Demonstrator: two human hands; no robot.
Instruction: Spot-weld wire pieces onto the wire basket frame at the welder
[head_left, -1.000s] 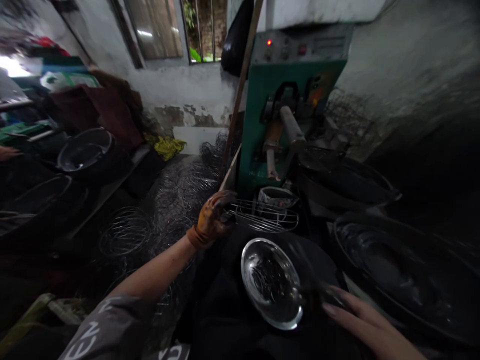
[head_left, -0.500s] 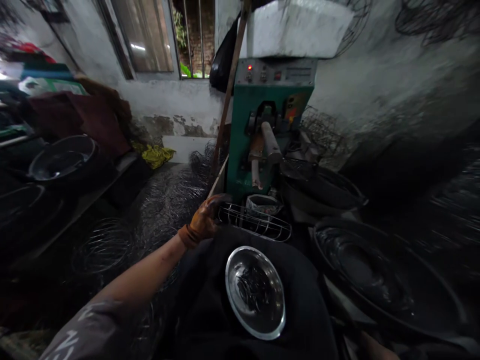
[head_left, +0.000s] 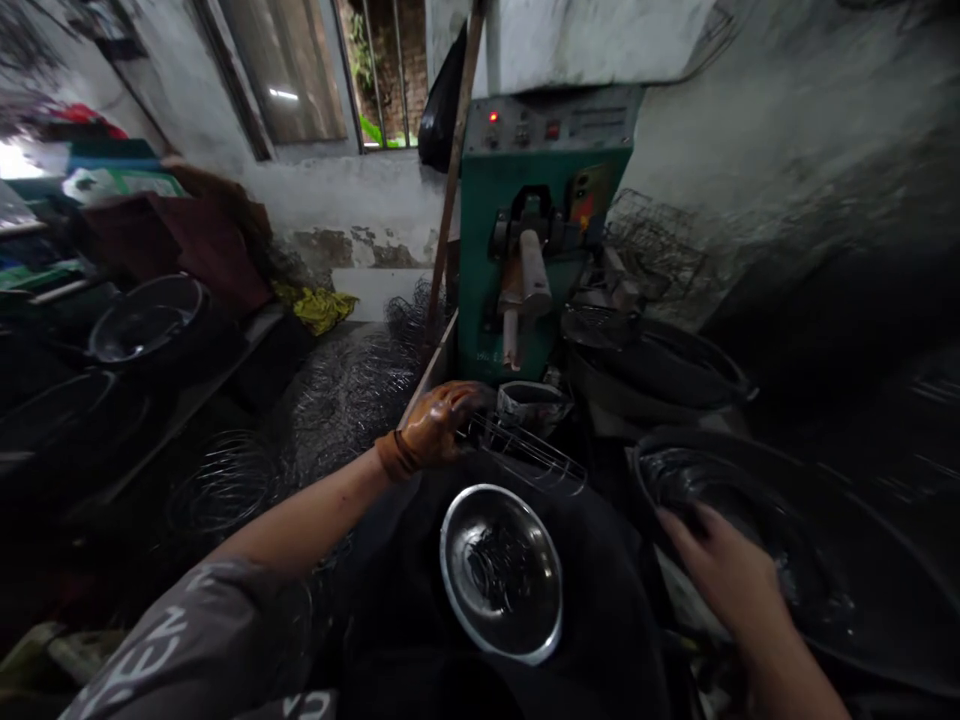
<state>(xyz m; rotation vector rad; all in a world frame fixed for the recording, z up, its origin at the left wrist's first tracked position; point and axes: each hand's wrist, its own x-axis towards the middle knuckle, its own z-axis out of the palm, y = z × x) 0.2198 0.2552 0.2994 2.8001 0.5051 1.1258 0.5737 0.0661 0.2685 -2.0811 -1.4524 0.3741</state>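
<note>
Wire basket frame (head_left: pixel 525 452) is gripped at its near-left rim by the left hand (head_left: pixel 442 425), in a stained orange glove, fingers closed on the wire; frame is tilted, just in front of the green machine (head_left: pixel 540 230). Steel bowl (head_left: pixel 501 572) with wire bits inside is seen below it on dark cloth. Right hand (head_left: pixel 720 575) is bare, fingers spread open, held over the rim of a large black basin (head_left: pixel 787 560). Loose wire rings (head_left: pixel 225 480) are piled on the floor at left.

Orange glove on left hand (head_left: pixel 442 425); grey lettered sleeve (head_left: pixel 187 660)
</note>
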